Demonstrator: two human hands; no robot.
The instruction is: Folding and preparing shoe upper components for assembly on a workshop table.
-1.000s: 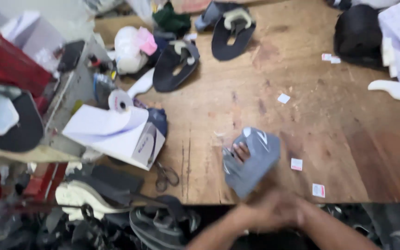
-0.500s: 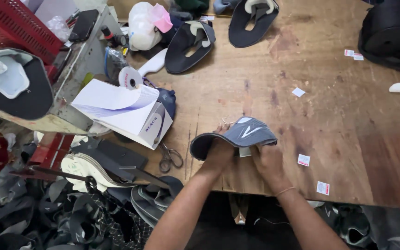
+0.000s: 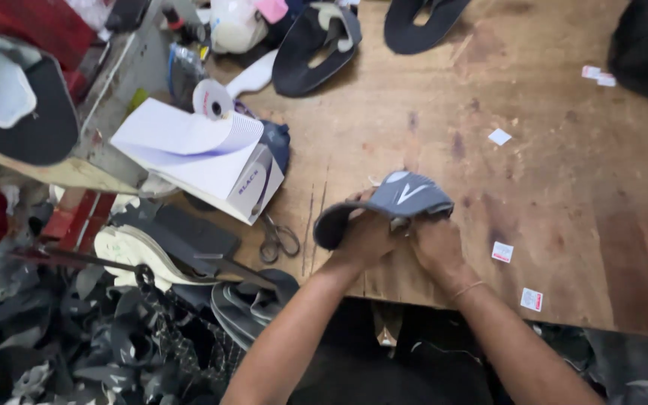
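Grey shoe upper (image 3: 403, 196): gripped from beneath by left hand (image 3: 365, 236) and right hand (image 3: 433, 244), above wooden table (image 3: 564, 180); scissors (image 3: 279, 238) nearby left.

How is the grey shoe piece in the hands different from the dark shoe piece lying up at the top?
The grey shoe piece is held off the table in both hands, left hand and right hand; the dark shoe piece lies untouched on the wooden table. The grey one is lighter, with a white mark; the dark one is nearly black. Both are curved shoe uppers.
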